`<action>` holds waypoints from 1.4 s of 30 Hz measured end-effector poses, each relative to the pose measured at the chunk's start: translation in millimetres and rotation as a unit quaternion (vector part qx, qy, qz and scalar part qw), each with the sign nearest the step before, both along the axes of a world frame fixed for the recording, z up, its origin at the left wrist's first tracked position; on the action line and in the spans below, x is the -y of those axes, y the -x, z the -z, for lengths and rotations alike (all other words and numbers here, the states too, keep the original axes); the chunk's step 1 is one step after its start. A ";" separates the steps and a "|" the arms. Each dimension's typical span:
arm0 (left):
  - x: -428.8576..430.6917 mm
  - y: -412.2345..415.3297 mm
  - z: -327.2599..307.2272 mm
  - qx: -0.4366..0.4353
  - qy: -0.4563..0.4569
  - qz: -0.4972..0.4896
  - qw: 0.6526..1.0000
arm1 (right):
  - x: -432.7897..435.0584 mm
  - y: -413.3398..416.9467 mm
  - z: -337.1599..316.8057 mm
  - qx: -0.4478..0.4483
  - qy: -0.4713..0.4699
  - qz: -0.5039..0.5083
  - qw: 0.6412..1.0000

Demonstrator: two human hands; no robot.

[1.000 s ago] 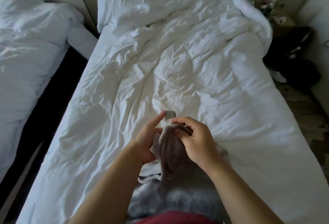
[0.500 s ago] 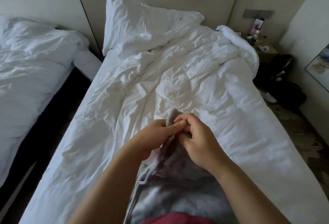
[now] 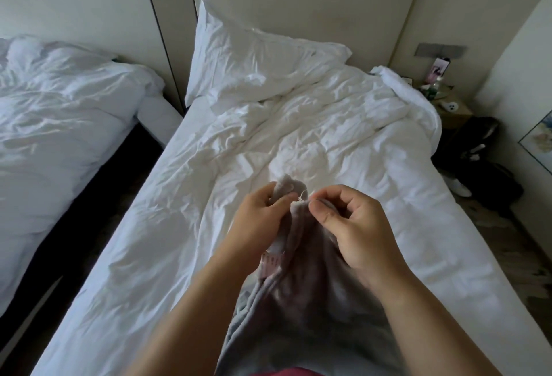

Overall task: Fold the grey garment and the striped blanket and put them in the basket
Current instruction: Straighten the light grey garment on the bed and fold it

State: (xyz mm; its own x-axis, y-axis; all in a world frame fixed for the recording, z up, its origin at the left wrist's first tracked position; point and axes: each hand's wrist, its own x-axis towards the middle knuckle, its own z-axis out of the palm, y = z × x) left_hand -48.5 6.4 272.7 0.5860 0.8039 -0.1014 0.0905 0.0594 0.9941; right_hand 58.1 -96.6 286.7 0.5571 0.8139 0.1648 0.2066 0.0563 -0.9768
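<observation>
The soft grey fleece garment [image 3: 313, 301] hung bunched over the bed's near end. The left hand [image 3: 260, 220] gripped its upper hem in curled fingers, and the right hand [image 3: 355, 232] pinched the same hem. Beyond, the wrinkled white duvet [image 3: 313, 125] lay open up to the plump white pillow [image 3: 254, 59].

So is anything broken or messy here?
Yes, a little thing: a loose white thread sticks up from the edge of the grey garment, right between the left hand and the right hand that pinch it. It looks frayed there. The white duvet is rumpled too.
</observation>
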 end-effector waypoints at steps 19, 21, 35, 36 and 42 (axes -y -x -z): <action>17.2 -6.1 -7.1 0.008 -0.036 0.123 0.992 | -7.2 3.7 4.8 -0.121 -0.033 0.159 0.979; 16.5 -6.1 -5.0 -0.016 -0.065 0.132 0.989 | -7.2 3.5 6.0 -0.121 -0.029 0.164 0.979; 17.9 -12.1 7.6 -0.123 -0.312 0.073 0.939 | -9.7 3.8 22.9 -0.079 -0.004 0.182 0.980; 17.0 -11.7 7.4 -0.123 -0.319 0.075 0.937 | -9.4 3.4 23.3 -0.078 -0.003 0.179 0.981; 2.9 -6.7 -6.3 -0.089 -0.245 0.051 0.964 | -4.1 -15.3 15.4 -0.079 0.062 -0.006 0.995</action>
